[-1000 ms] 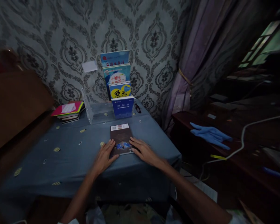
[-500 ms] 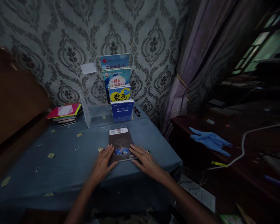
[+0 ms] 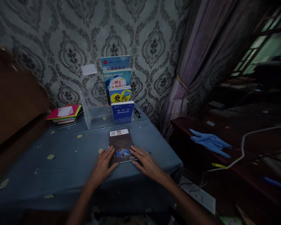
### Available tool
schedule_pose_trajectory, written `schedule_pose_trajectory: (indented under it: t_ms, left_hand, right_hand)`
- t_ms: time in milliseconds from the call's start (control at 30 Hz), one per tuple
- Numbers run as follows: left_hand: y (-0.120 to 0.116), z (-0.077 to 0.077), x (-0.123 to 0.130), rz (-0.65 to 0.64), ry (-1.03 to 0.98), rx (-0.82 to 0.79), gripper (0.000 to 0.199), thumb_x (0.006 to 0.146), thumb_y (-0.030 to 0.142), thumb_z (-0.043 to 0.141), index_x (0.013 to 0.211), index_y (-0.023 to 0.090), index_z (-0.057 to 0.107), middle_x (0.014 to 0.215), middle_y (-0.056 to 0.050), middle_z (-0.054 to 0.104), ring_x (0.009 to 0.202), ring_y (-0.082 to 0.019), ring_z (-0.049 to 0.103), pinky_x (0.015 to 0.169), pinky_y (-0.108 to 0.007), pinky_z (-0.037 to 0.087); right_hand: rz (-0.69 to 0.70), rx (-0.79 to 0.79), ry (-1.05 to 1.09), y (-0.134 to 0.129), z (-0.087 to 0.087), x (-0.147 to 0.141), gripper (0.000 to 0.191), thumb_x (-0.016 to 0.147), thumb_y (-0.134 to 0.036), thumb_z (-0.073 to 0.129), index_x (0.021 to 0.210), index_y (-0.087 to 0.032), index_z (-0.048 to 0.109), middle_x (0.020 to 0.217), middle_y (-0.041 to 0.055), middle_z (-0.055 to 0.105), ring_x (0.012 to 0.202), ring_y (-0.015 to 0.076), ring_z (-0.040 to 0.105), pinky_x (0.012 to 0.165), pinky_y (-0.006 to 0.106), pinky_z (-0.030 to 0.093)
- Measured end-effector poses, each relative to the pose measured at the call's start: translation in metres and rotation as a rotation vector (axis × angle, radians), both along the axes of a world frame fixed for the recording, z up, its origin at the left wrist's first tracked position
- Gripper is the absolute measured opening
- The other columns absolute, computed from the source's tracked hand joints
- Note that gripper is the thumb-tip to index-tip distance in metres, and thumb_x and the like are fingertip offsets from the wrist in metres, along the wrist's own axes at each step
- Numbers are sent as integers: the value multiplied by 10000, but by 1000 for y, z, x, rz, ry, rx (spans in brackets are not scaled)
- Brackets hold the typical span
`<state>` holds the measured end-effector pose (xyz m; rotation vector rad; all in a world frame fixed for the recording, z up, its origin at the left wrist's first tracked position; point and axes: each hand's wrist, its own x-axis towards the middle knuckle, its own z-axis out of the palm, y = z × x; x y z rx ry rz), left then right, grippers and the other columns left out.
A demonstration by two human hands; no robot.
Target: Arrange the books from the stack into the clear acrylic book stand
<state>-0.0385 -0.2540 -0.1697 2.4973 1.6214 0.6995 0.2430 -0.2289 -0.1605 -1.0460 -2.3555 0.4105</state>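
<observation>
A dark brown book lies flat on the cloth-covered table, a white barcode label across its far end and a blue picture near its front edge. My left hand rests at the book's left side, fingers stretched out and thumb by the front edge. On the opposite side my right hand lies the same way, its fingertips on the cover. Neither hand is wrapped round the book. Behind it, a clear acrylic rack holds several upright books in steps, a blue booklet at the front.
A stack of books with a pink folder sits at the back left of the table. Dark-framed glasses lie right of the rack. On a side table are a blue glove and a white cable. A cardboard box stands left.
Both hands and the book stay in place. The view has shifted very slightly.
</observation>
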Motion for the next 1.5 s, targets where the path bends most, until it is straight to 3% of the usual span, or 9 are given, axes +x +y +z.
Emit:
schedule_pose_trajectory:
  t_ms: [233, 433, 633, 767, 900, 1100, 1267, 1367, 1500]
  left_hand:
    - [-10, 8, 3, -2, 28, -22, 618, 974, 454, 566, 1525, 220, 413, 1577, -137, 429, 1480, -277, 386, 1217, -513, 319]
    - [-42, 3, 4, -25, 93, 6, 786, 913, 529, 646, 1563, 217, 331, 1595, -160, 392, 1480, -312, 379, 1198, -535, 345]
    - [-75, -5, 6, -66, 105, 102, 722, 952, 173, 509, 1606, 245, 213, 1598, -130, 400, 1487, -264, 375, 1192, -500, 374]
    - [-87, -4, 5, -86, 107, 111, 796, 894, 58, 459, 1615, 260, 191, 1585, -112, 429, 1473, -267, 402, 1157, -497, 428]
    - [-87, 9, -2, -121, 23, 62, 695, 947, 169, 533, 1586, 301, 295, 1559, -92, 474, 1450, -267, 441, 1161, -495, 430]
    - [-55, 45, -12, -136, -311, -20, 497, 902, 519, 668, 1348, 304, 636, 1376, -99, 651, 1304, -306, 587, 1125, -484, 462]
    - [-10, 63, 0, -103, -624, -32, 624, 891, 760, 480, 1107, 237, 743, 1114, -97, 744, 1115, -309, 671, 1055, -453, 496]
    - [21, 51, 9, 5, -738, -58, 706, 945, 757, 317, 1130, 210, 724, 1050, -96, 744, 1032, -287, 683, 959, -410, 548]
    - [63, 18, 13, 220, -727, -51, 739, 989, 711, 179, 1194, 211, 682, 1156, -100, 735, 1107, -269, 679, 940, -386, 568]
  right_hand:
    - [2, 30, -4, -4, -1, 0, 515, 970, -333, 579, 1474, -244, 522, 1537, 124, 502, 1423, 293, 469, 1178, 550, 379]
    - [38, 35, -25, -25, -13, 13, 630, 913, -419, 686, 1492, -258, 494, 1541, 121, 500, 1438, 301, 447, 1186, 569, 354]
    - [51, 64, 38, -57, -24, 21, 537, 952, -246, 609, 1479, -293, 515, 1514, 95, 539, 1424, 283, 467, 1174, 552, 389]
    - [59, 60, 67, -70, -15, 22, 457, 974, -283, 593, 1431, -293, 576, 1459, 91, 596, 1376, 285, 522, 1137, 518, 448]
    - [99, 31, 92, -68, 4, 25, 426, 955, -357, 642, 1379, -321, 627, 1390, 83, 655, 1289, 293, 593, 1089, 505, 492]
    - [111, 61, 268, -38, 32, 24, 399, 934, -451, 660, 1314, -333, 678, 1229, 84, 746, 1092, 287, 702, 1039, 516, 517]
    - [14, 38, 431, 4, 48, 12, 371, 915, -566, 628, 1161, -321, 760, 1065, 73, 786, 1003, 292, 722, 941, 474, 577]
    - [-32, 26, 482, 30, 50, -2, 392, 954, -576, 545, 1058, -285, 786, 968, 76, 778, 916, 281, 715, 843, 428, 603]
    - [-124, 56, 544, 64, 35, -16, 465, 942, -637, 502, 949, -266, 782, 928, 87, 761, 919, 312, 698, 846, 461, 594]
